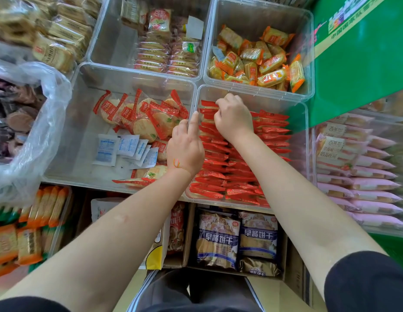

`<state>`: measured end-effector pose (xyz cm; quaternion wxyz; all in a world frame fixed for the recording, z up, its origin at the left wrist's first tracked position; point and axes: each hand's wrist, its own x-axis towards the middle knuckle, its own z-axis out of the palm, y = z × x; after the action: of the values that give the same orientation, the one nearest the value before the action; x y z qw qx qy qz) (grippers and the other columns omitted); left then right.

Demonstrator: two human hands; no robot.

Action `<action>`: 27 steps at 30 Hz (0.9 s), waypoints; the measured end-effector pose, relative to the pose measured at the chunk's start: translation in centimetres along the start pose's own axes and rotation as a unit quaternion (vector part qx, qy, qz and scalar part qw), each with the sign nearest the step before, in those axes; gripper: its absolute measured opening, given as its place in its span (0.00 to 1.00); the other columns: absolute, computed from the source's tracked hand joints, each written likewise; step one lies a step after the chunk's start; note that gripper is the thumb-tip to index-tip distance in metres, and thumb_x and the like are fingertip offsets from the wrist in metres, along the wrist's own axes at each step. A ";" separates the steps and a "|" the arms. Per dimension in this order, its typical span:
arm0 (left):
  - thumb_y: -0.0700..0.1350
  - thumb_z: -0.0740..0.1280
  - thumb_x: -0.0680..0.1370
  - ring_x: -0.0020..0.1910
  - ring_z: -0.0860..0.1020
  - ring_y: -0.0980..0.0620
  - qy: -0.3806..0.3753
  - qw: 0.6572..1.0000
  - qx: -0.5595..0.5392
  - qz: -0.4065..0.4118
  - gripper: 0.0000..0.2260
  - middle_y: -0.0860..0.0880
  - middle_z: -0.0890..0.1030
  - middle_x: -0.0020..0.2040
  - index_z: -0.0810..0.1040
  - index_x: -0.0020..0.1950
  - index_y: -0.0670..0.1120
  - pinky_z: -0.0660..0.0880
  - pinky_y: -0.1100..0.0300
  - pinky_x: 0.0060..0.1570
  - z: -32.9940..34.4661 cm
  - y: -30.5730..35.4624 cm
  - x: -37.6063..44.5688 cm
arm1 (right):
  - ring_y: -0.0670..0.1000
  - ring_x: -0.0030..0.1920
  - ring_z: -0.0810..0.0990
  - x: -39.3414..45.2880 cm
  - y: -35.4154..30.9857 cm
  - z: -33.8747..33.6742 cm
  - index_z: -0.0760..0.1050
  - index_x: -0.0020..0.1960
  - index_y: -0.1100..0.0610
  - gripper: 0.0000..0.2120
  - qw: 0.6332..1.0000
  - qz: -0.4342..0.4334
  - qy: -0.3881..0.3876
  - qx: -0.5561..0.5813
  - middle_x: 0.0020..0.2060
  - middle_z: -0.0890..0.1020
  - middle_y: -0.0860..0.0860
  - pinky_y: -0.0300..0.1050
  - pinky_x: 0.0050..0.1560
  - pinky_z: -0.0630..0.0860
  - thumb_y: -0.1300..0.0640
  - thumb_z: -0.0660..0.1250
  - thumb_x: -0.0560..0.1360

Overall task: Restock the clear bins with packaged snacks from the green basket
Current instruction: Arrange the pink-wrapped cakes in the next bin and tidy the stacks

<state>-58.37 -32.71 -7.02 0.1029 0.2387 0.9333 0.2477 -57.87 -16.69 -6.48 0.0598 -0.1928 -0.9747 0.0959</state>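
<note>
Clear plastic bins sat edge to edge, their rims touching. The right hand (233,119) was curled into the far end of the near-right bin (305,140), its fingers pinching the red packs (236,174) at the top of the row. Those packs stood in tight rows on edge and filled that bin from the near wall almost to the far one, with a bare strip only behind the hand. The left hand (185,146) rested over the shared rim between this bin and the left bin (67,136), index finger straight along the wall, the other fingers loosely bent, holding nothing. The left bin held loose round crackers (146,118) and white sachets (124,149), with open floor along its left side. Behind lay a bin of orange packs (261,59). Boxes of blue bags (236,239) sat below. The green basket could not be made out
</note>
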 end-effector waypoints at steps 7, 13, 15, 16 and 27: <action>0.47 0.46 0.77 0.64 0.71 0.40 0.004 1.000 -0.006 -0.001 0.29 0.41 0.72 0.69 0.60 0.79 0.47 0.75 0.45 0.53 0.0 0.1 -0.1 | 0.60 0.74 0.63 -3.3 -2.5 3.4 0.57 0.79 0.61 0.29 0.976 -0.054 -0.188 0.099 0.75 0.64 0.60 0.55 0.74 0.61 0.57 0.59 0.80; 0.53 0.42 0.73 0.65 0.70 0.41 0.001 1.000 -0.012 -0.002 0.34 0.41 0.71 0.70 0.60 0.79 0.47 0.73 0.48 0.54 -0.6 0.6 -0.3 | 0.60 0.79 0.53 -6.9 -2.6 3.2 0.55 0.79 0.66 0.29 0.995 0.028 -0.083 0.040 0.78 0.58 0.63 0.57 0.79 0.47 0.52 0.53 0.83; 0.47 0.49 0.76 0.64 0.70 0.41 -0.001 1.000 -0.014 -0.002 0.29 0.41 0.71 0.69 0.60 0.79 0.47 0.74 0.48 0.54 -0.4 0.5 -0.3 | 0.58 0.80 0.47 -7.5 -2.8 3.7 0.47 0.80 0.64 0.31 0.989 0.041 -0.145 0.009 0.80 0.51 0.61 0.55 0.79 0.42 0.48 0.48 0.84; 0.44 0.54 0.77 0.65 0.70 0.41 0.000 1.000 -0.014 -0.003 0.28 0.41 0.71 0.69 0.60 0.79 0.47 0.75 0.47 0.54 -0.3 0.4 -0.2 | 0.58 0.80 0.45 -7.5 -2.9 4.0 0.44 0.80 0.63 0.31 0.986 0.037 -0.161 -0.005 0.80 0.49 0.60 0.55 0.79 0.40 0.47 0.45 0.84; 0.41 0.55 0.78 0.65 0.70 0.40 -0.002 1.000 -0.007 0.006 0.27 0.41 0.71 0.69 0.59 0.79 0.47 0.73 0.46 0.53 -0.2 0.3 -0.2 | 0.53 0.80 0.42 -5.7 -2.1 3.2 0.46 0.81 0.57 0.30 0.984 -0.018 -0.178 0.001 0.81 0.47 0.54 0.56 0.78 0.38 0.46 0.45 0.83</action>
<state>-58.14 -32.67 -6.70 0.1055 0.2439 0.9298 0.2546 -53.86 -21.28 -9.58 -0.1123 -0.1549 -0.9730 0.1287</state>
